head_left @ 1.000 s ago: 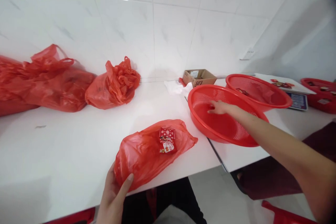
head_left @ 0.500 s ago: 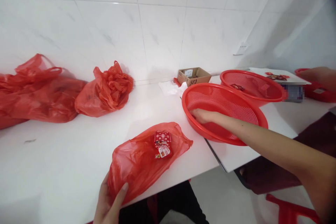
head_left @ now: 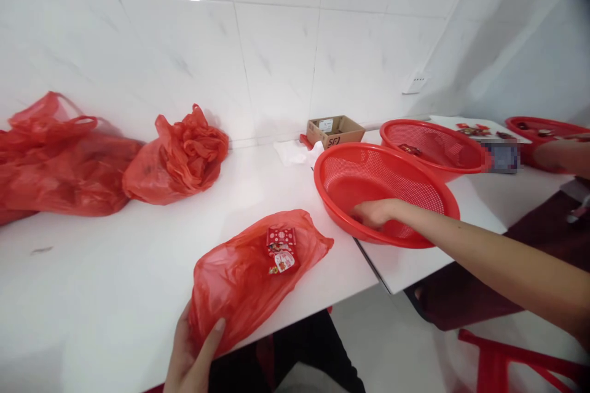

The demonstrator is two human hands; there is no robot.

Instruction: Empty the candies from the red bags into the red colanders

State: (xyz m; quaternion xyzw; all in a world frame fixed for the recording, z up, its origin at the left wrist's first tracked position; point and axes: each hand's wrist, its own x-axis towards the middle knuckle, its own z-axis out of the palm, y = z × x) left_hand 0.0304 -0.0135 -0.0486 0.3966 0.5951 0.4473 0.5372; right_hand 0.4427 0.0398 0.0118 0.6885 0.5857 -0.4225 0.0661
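A left hand (head_left: 191, 353) pinches the near end of an open red bag (head_left: 230, 282) between thumb and fingers; small printed packets (head_left: 282, 250) lie inside. The bag is at the near edge of a white surface (head_left: 115, 282), so a loosened pinch could let it slip off and spill. Beyond, a right hand (head_left: 373, 213) reaches into a red basket (head_left: 353, 187), fingers too hidden to tell their state; a forearm pressing the rim could tip it

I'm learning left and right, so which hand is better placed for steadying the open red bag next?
Probably the left hand: its fingers grip the open red bag at its near end. The right hand is off to the side, down in the nearest basket.
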